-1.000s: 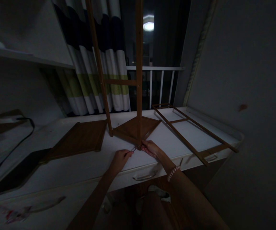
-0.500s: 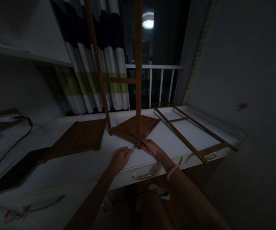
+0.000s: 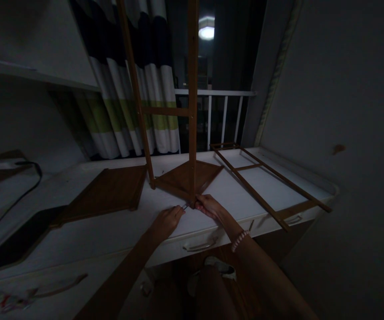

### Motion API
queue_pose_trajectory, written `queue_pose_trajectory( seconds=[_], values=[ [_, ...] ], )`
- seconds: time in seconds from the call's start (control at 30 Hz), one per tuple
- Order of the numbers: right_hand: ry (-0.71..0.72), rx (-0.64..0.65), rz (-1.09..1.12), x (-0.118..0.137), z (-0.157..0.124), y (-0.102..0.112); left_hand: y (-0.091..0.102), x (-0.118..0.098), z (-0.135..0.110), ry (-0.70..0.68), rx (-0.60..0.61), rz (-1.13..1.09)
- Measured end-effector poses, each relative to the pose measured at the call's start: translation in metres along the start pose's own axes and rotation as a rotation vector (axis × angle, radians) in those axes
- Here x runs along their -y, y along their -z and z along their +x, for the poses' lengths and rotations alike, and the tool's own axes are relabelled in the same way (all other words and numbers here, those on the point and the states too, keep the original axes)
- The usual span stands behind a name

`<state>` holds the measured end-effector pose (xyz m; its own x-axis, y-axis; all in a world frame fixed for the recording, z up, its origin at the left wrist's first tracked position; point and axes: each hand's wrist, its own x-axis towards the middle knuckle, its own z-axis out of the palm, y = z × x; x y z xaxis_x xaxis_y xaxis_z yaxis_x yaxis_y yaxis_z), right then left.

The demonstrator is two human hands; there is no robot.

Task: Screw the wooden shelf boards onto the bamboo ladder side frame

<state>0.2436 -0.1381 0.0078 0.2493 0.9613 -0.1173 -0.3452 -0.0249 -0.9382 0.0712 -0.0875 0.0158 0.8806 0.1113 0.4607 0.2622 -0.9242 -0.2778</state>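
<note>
A wooden frame (image 3: 193,111) of two posts and a crossbar stands upright on the white countertop (image 3: 165,266). At its foot, a brown wooden panel (image 3: 178,178) lies joined between the posts. My left hand (image 3: 167,223) is closed on a thin metal tool (image 3: 185,206), whose tip meets the bottom of the nearer post. Its exact kind is too small and dark to tell. My right hand (image 3: 209,206), with a beaded bracelet on the wrist, pinches the same post's lower end from the right side.
A second wooden frame (image 3: 250,184) lies flat on the right, its near end past the counter edge. Another brown panel (image 3: 105,193) lies on the left, beside a dark flat board (image 3: 21,242). Drawer handles (image 3: 200,245) jut out below the edge. Behind are a curtain (image 3: 158,89) and white railing (image 3: 216,93).
My left hand has turned slightly and shifted a little with the metal tool, still at the post's foot. My right hand has stayed almost in place.
</note>
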Motion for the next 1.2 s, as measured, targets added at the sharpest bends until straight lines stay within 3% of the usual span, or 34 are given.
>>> queue_pose_trajectory(
  seconds=[0.27,0.43,0.57,0.77,0.97,1.2],
  values=[
    [-0.010,0.005,-0.011,0.003,-0.003,-0.002,-0.002,0.001,-0.003,-0.012,-0.032,0.054],
    [-0.022,0.008,0.003,0.002,-0.002,-0.003,-0.009,-0.003,-0.005,0.074,-0.152,0.027],
    [-0.007,0.030,0.066,0.002,-0.003,-0.002,-0.011,-0.006,-0.003,0.128,-0.186,-0.287],
    [-0.027,-0.001,0.046,0.002,-0.003,-0.002,0.002,-0.006,0.004,0.251,-0.023,-0.792],
    [-0.048,-0.010,0.050,0.006,-0.007,-0.004,0.009,-0.009,0.007,0.434,0.073,-1.072],
    [-0.032,0.010,0.060,0.005,-0.007,-0.005,0.000,-0.007,0.004,0.468,0.073,-1.228]
  ],
)
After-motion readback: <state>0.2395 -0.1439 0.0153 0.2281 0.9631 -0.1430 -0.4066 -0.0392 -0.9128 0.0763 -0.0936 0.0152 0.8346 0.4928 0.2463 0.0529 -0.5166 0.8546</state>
